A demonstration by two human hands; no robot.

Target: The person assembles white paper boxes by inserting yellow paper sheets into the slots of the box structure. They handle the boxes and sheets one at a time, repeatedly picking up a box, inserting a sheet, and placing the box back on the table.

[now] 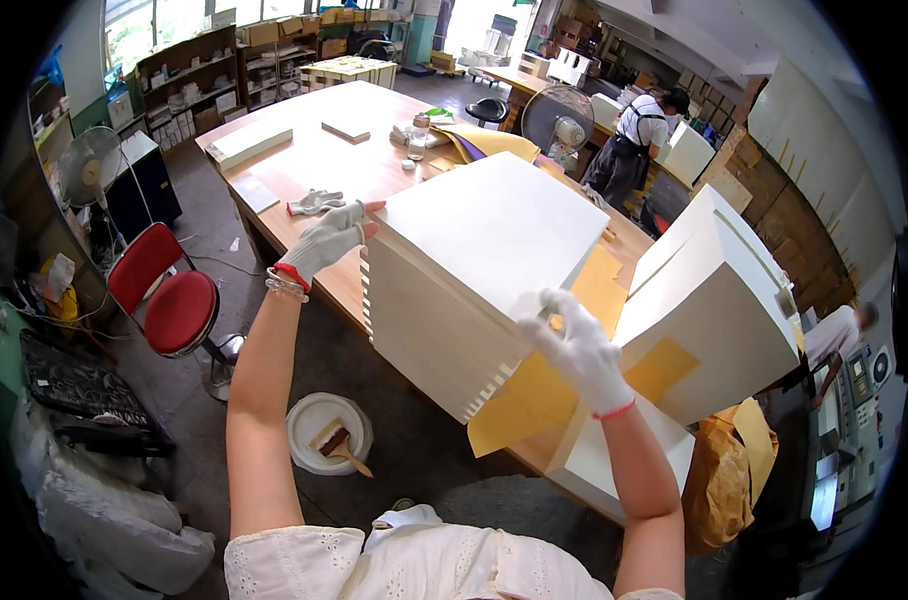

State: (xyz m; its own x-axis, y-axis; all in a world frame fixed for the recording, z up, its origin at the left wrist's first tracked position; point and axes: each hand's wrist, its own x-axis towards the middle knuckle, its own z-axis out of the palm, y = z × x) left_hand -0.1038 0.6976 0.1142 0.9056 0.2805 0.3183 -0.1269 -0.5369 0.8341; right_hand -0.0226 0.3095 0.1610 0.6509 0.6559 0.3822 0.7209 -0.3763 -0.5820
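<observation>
A tall stack of white paper [494, 230] stands at the table's near edge, with a row of notch-like steps down its front corners. My left hand [332, 242], in a white glove with bare fingertips, reaches to the stack's upper left corner with its fingers stretched out. In front of the stack's right side is my right hand [579, 350], also gloved, its fingers curled together. Whatever they pinch, if anything, is too small to make out. Yellow-brown card [524, 405] lies under the stack and sticks out on the right.
Another big white stack [709, 310] stands to the right. On the table [364, 105] lie a spare glove [316, 202], a glass jar [417, 140] and thin white blocks. A brush [340, 445] rests on a white bucket [304, 425] below. A red chair [179, 310] stands left; people work beyond.
</observation>
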